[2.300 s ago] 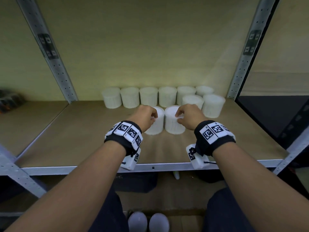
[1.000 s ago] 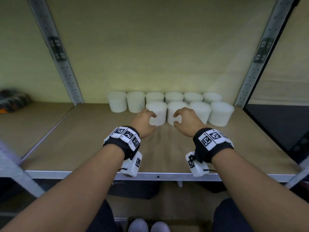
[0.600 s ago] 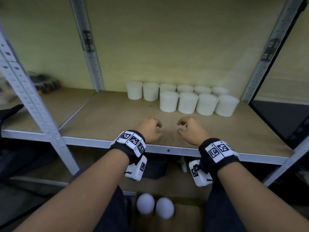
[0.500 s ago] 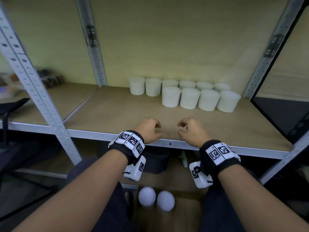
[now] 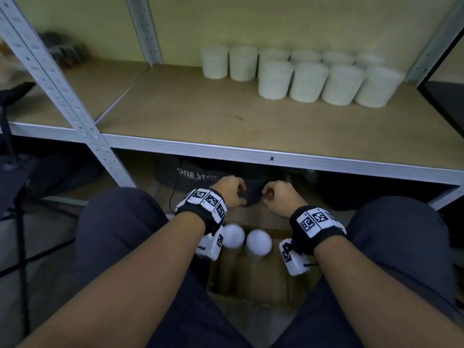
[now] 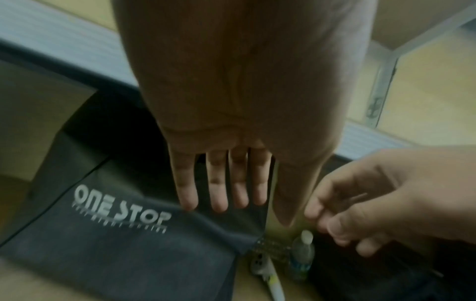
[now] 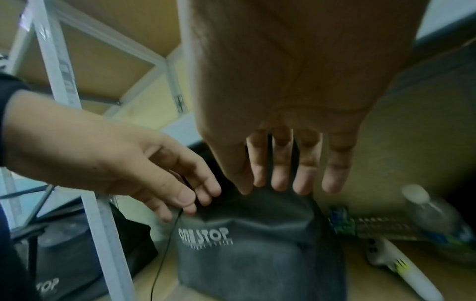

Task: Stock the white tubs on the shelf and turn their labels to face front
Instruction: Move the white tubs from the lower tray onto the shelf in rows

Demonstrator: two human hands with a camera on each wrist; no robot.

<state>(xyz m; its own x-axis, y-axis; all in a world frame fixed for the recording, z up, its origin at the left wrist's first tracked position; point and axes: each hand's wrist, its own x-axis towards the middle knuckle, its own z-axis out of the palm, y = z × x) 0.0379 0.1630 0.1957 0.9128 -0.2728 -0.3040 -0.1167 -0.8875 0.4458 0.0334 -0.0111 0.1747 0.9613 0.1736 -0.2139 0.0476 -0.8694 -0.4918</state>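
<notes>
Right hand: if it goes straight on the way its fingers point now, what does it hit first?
Probably the dark "ONE STOP" bag below the shelf: the right hand points at the bag's top edge, fingertips just short of it. Depth unclear.

Both forearms reach forward toward twelve o'clock, side by side, each wrist banded; the left hand (image 5: 229, 190) sits at eleven o'clock, fingers loosely extended, holding nothing; the right hand (image 5: 280, 197) at one o'clock, likewise relaxed.
</notes>
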